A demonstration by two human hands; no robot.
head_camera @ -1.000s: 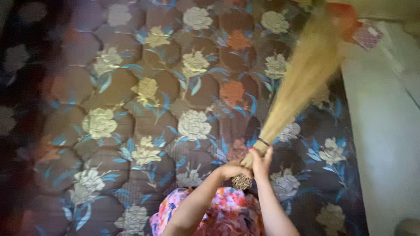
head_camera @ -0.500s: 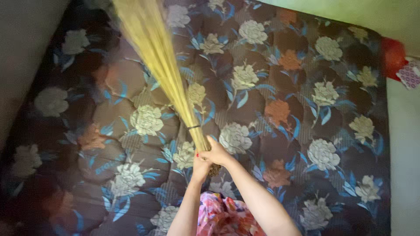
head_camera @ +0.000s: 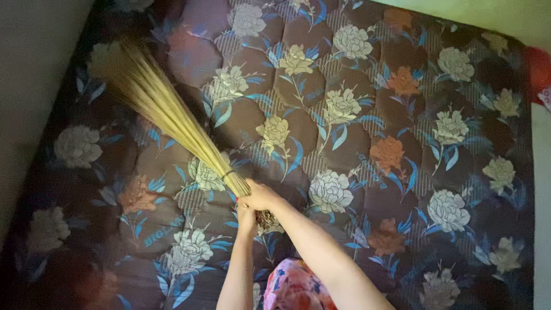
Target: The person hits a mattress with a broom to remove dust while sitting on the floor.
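Straw broom (head_camera: 166, 123) has swung down from upright half a second ago to lie low toward the quilted floral mattress's (head_camera: 367, 189) left edge, both left hand (head_camera: 247, 213) and right hand (head_camera: 261, 197) clenched on its bound handle, sweep stroke mid-pass.

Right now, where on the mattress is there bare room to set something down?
The flowered mattress lies bare right of both hands, out to the pale floor strip. Crowded only at upper left, where the grass broom fans out from the right hand and left hand gripping its base.
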